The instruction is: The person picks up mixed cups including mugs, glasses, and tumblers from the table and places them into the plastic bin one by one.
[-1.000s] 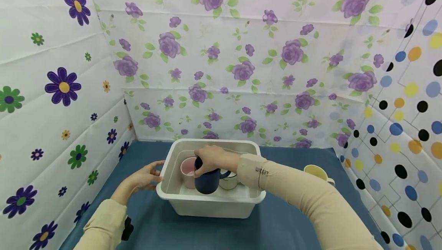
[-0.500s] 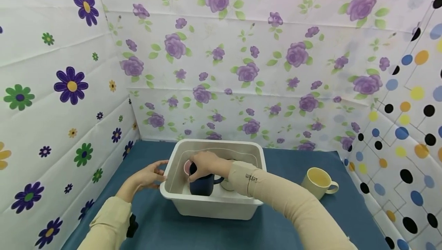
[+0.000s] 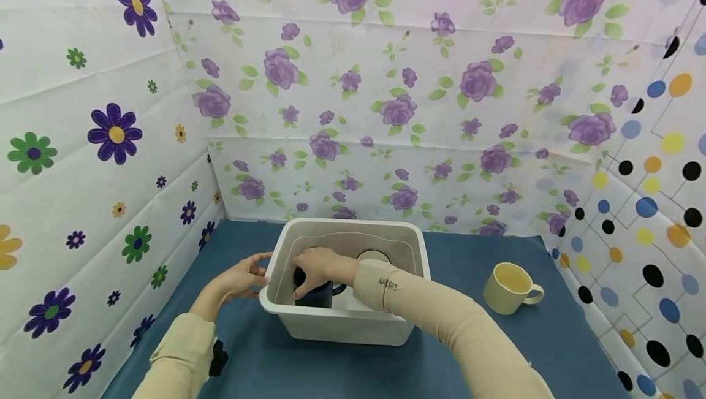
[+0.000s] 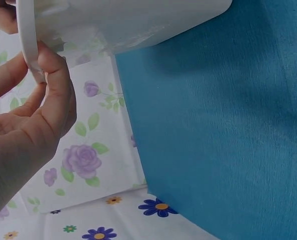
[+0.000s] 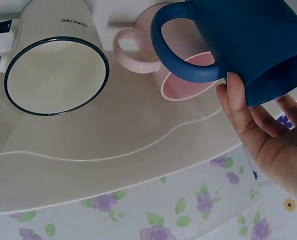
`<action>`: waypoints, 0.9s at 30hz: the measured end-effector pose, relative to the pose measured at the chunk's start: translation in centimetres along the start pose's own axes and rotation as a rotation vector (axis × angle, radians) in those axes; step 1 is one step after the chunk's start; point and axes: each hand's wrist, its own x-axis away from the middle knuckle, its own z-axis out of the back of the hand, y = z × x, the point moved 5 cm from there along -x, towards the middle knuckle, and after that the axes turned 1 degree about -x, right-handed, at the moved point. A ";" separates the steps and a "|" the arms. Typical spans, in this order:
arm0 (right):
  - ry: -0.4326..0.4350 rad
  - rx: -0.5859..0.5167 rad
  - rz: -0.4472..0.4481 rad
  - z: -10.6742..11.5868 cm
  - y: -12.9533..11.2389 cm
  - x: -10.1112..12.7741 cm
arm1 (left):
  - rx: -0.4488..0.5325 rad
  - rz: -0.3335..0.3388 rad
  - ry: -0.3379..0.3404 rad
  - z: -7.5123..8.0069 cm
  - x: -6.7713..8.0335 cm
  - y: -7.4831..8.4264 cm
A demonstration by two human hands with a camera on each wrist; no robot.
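Presently, nearest: two cream sleeves, entering from the near edge of the blue table (image 3: 452,246).

Item, left hand (image 3: 238,276): at the left rim of the white tub (image 3: 342,325), thumb and fingers pinching the lip, as the left wrist view shows (image 4: 38,100). It steadies the tub as it did a second ago; no shift in its place.

Item, right hand (image 3: 317,267): reached down inside the tub, fingers curled over the rim of the navy mug (image 3: 314,293), gripping it from above. The right wrist view confirms the grip (image 5: 268,145) on the mug's open end (image 5: 248,40).

Item, navy mug: a second ago held high, its body clear above the tub's near wall; now sunk low, only its top and handle showing over the wall, at the tub's near-left corner. Judged: it is at or close to the tub floor, though contact is hidden; the hand has not let go.

Item, pink mug (image 5: 181,82): just beside the navy mug, hidden from the head view by the hand.

Item, white mug with dark rim (image 5: 56,70): toward the tub's far right.

Item, yellow mug (image 3: 510,288): upright on the table, right of the tub, well apart.

Farthest: flowered backdrop (image 3: 386,80).
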 end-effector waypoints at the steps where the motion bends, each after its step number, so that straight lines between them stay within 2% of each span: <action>1: 0.001 0.012 0.005 -0.1 0.0 -0.1 | -0.002 -0.001 0.001 0.0 0.0 0.1; 6: 0.031 0.053 0.026 -0.6 -0.3 -0.7 | -0.022 0.008 0.018 0.1 0.0 0.2; 14: 0.015 0.027 0.047 -2.8 -0.8 -2.1 | -0.024 0.020 0.020 0.1 0.1 0.2; 27: -0.062 0.036 -0.047 -5.0 -1.4 -3.2 | -0.034 0.055 0.024 0.0 0.2 0.5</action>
